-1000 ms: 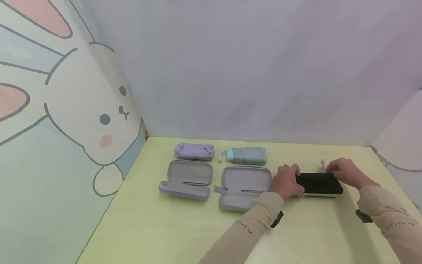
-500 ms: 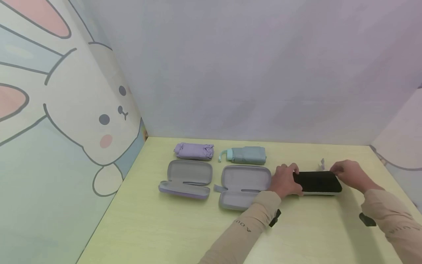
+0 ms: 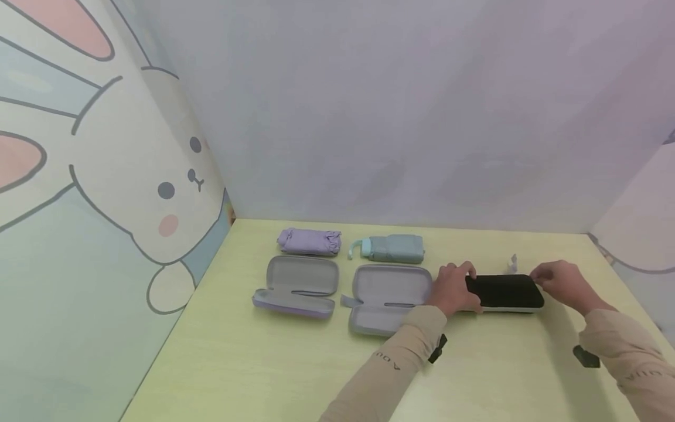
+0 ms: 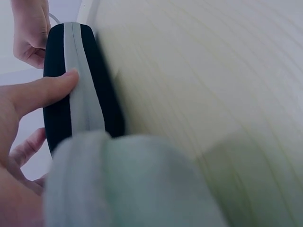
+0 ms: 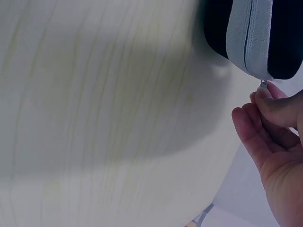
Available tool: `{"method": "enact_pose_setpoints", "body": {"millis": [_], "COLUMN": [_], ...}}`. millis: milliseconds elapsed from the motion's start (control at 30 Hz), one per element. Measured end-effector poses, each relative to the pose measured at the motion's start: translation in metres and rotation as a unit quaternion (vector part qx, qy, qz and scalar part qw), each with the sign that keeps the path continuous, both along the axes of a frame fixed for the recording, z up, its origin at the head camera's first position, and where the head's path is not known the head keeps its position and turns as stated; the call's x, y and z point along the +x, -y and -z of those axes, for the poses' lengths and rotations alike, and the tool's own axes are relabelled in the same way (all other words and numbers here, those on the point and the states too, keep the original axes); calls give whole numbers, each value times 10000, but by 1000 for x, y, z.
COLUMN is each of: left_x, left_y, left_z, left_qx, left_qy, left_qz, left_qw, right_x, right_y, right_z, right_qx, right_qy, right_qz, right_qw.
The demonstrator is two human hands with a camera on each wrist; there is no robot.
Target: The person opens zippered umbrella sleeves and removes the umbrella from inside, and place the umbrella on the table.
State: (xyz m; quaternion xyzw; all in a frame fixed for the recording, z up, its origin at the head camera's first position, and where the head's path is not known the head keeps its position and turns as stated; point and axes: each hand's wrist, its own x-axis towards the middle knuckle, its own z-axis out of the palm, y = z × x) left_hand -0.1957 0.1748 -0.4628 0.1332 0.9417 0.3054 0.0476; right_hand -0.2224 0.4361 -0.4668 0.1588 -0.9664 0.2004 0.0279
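A black zip case [image 3: 504, 292] with a white zipper band lies flat at the right of the table. My left hand [image 3: 453, 288] grips its left end, and in the left wrist view the thumb [image 4: 64, 87] presses on the white band. At the far right corner my right hand [image 3: 564, 285] pinches the small zipper pull [image 5: 263, 84] between thumb and fingertips. The zipper's teeth look meshed along the end seen in the right wrist view. Behind the case a short pale strap [image 3: 512, 264] sticks up. The case's contents are hidden.
Two grey-lined cases lie unfolded to the left: a purple-edged one [image 3: 303, 278] and another [image 3: 391, 285], partly behind my left sleeve. Behind them lie a purple folded umbrella [image 3: 310, 242] and a blue-grey one [image 3: 396, 248]. A wall [image 3: 401, 117] rises at the table's back edge.
My right hand has moved a little to the right, around the case's far right corner. The left hand keeps its grip; the case has shifted slightly left in view.
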Motion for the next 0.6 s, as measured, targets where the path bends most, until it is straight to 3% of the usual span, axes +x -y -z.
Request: {"method": "enact_pose_setpoints", "body": {"millis": [300, 600], "left_x": [-3, -2], "left_y": [1, -1], "left_z": [1, 0], "left_qx": [101, 157], "left_qy": [30, 149], "left_qz": [-57, -104], "left_qw": [9999, 9997], "right_x": [8, 20], "right_y": [-3, -6], "right_z": [2, 5], "right_qx": [-13, -131], "right_qy": [-492, -268], "right_qz": [-38, 141], "right_qw": [9988, 9995]}}
